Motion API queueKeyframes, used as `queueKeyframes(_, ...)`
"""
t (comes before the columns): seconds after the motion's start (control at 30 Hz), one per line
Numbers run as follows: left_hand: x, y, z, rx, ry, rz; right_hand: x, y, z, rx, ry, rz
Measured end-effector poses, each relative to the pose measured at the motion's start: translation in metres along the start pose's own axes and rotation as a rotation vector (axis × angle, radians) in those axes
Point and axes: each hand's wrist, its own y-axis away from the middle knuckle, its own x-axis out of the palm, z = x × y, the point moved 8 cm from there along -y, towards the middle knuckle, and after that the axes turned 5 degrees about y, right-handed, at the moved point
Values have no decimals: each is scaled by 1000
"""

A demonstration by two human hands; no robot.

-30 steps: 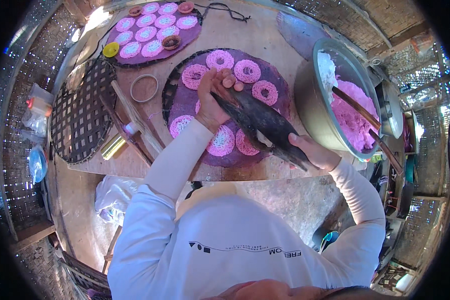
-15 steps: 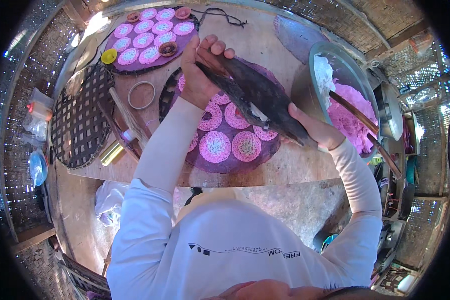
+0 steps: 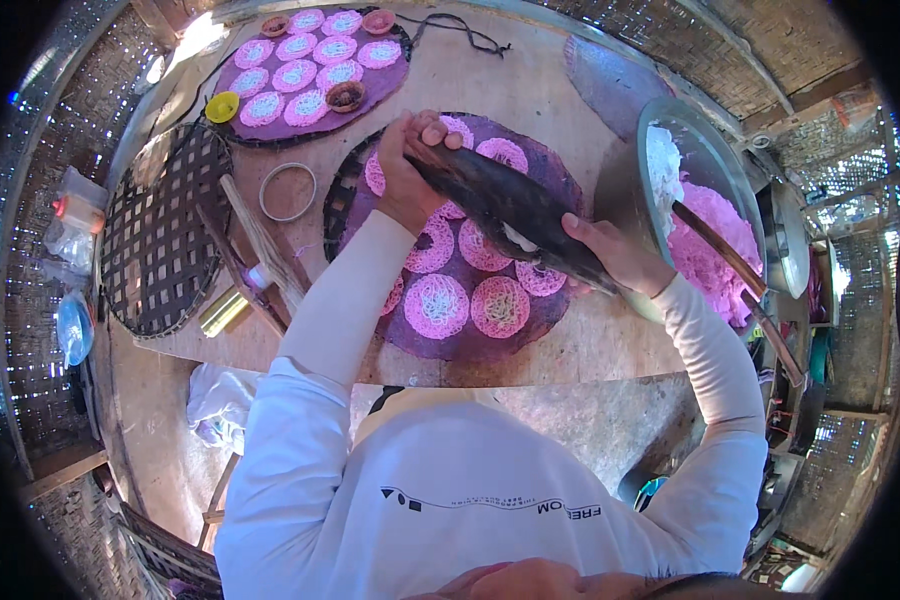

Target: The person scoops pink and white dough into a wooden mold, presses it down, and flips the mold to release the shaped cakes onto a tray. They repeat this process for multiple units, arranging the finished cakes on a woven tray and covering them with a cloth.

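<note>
left of purple tray (image 3: pixel 553 176): lattice disc (image 3: pixel 165 230), sticks (image 3: pixel 258 235) | right of tray: basin (image 3: pixel 625 195), pink dough (image 3: pixel 705 272) inside | dark tool (image 3: pixel 500 200) above tray, hiding some pink rings (image 3: pixel 500 308) | left fingers (image 3: pixel 433 130), right fingers (image 3: pixel 582 229) gripping tool ends

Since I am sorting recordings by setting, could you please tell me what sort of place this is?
Probably a small, simple food workshop, perhaps at a home: woven walls let in daylight, a big basin holds a pink dough-like mass, and lacy pink rounds are laid out.

Daylight (image 3: pixel 200 35) pierces woven walls (image 3: pixel 52 158).
</note>
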Motion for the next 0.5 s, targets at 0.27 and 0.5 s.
queueKeyframes(0.27, 40, -4, -46, 112, -183, -29, 6, -15, 54, -363, 156, -262)
queueKeyframes(0.5, 29, 24, -93, 187, -318, -57, 48, -40, 56, -169, 8, 67)
